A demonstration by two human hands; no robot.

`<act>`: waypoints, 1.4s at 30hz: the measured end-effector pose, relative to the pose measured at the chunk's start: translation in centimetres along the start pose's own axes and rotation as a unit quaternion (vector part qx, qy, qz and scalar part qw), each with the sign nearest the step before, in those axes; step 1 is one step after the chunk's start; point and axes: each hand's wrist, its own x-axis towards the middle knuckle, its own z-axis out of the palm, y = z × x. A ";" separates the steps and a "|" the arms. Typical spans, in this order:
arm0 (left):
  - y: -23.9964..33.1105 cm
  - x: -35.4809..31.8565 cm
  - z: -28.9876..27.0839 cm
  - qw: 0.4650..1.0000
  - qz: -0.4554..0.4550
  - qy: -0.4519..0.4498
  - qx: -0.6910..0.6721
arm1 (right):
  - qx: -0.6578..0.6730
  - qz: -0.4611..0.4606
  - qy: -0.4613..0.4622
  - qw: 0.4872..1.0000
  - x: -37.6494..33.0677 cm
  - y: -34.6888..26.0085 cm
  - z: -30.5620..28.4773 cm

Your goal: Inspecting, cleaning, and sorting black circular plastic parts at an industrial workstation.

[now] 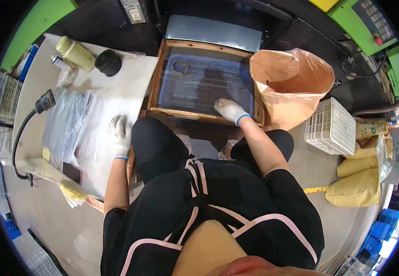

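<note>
My left hand (119,134), in a white knit glove with a blue cuff edge, lies on the white tabletop (116,99) near its right edge, fingers stretched out and holding nothing. My right hand (230,111), gloved the same way, is over the near right part of a wooden-framed box (195,113). Its fingers are curled in, and what they hold, if anything, is hidden. Inside the frame is a blue mesh-like surface (204,69) with a dark ring (180,67) at its far left. A stack of clear plastic bags (66,119) lies left of my left hand.
An open brown bag (282,108) stands right of the box, beside a white plastic crate (330,126) and yellow sacks (356,186). On the table are a yellow-green bottle (76,53), a black round container (108,63) and a dark phone (72,173). A flexible-neck lamp (45,101) rises at the table's left.
</note>
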 end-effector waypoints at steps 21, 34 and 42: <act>0.6 -0.2 -0.6 1.000 -0.011 -0.015 0.004 | -0.089 -0.106 0.173 0.975 -3.6 0.7 4.8; 0.7 0.1 -0.4 1.000 -0.016 -0.019 0.000 | -0.027 0.018 -0.023 0.999 -0.2 1.5 1.7; 1.1 0.3 -0.6 0.999 -0.025 -0.024 -0.005 | -0.187 0.071 0.098 0.975 4.9 7.8 0.6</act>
